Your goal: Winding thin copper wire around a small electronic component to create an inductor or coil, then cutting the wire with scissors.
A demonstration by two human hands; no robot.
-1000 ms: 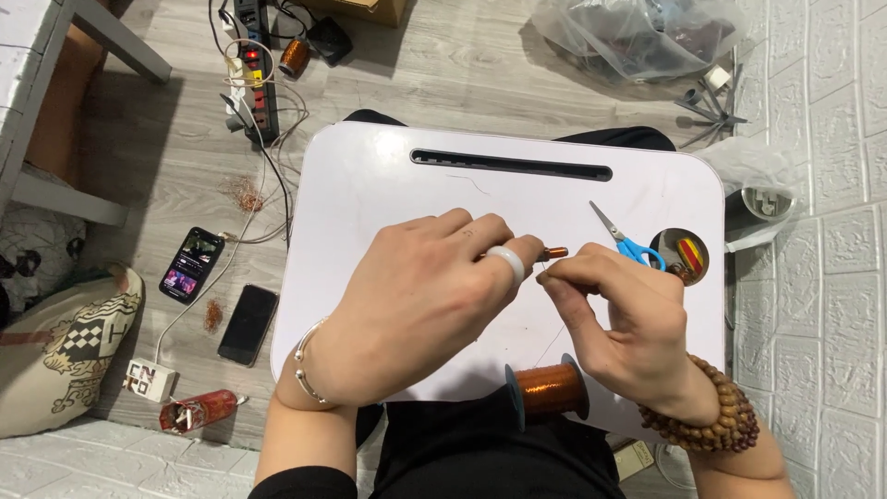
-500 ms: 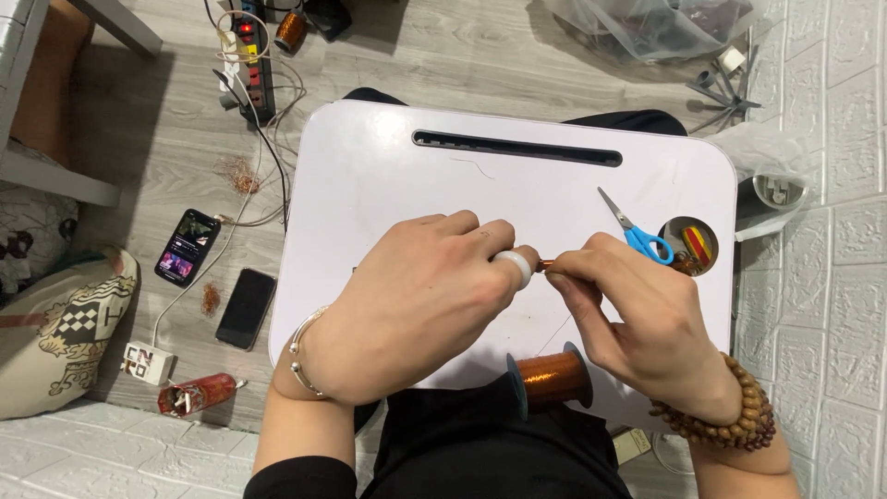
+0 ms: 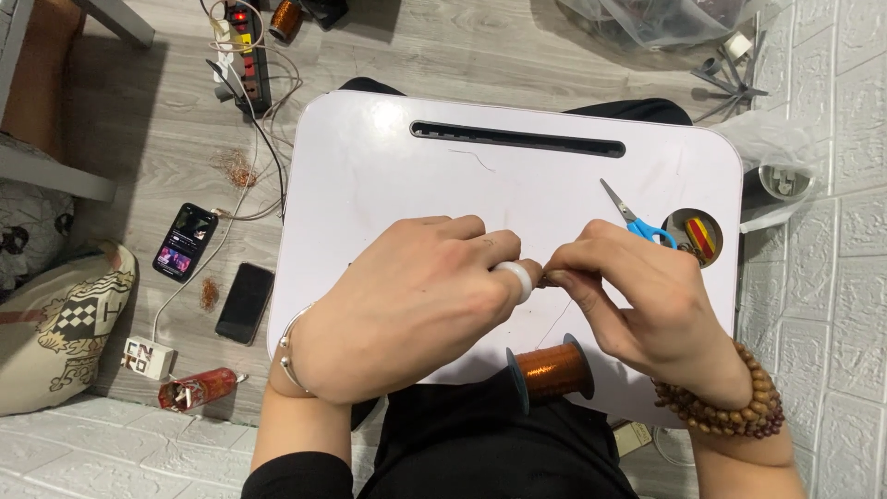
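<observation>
The fingers of both hands met over the middle of the white lap desk [image 3: 388,166], pinched shut on something small and brownish between the tips; it was too hidden to name. The left hand [image 3: 407,305] had a white wrap or ring round one fingertip [image 3: 515,280], pressed right against the curled fingers of the right hand [image 3: 647,305]. A thin wire ran down from the pinch across the desk towards a spool of copper wire [image 3: 552,371] lying on its side at the near edge, just below the right hand. A silver bangle [image 3: 288,346] sat on the left wrist, a brown bead bracelet [image 3: 730,407] on the right.

Beyond the right hand lay blue-handled scissors [image 3: 637,222], beside a round cup hole [image 3: 698,236] holding something red and yellow. A long slot [image 3: 517,139] ran along the far edge. On the wooden floor to the left lay two phones [image 3: 185,242] [image 3: 245,302], one lit, a power strip [image 3: 249,65], and a patterned cushion [image 3: 60,328].
</observation>
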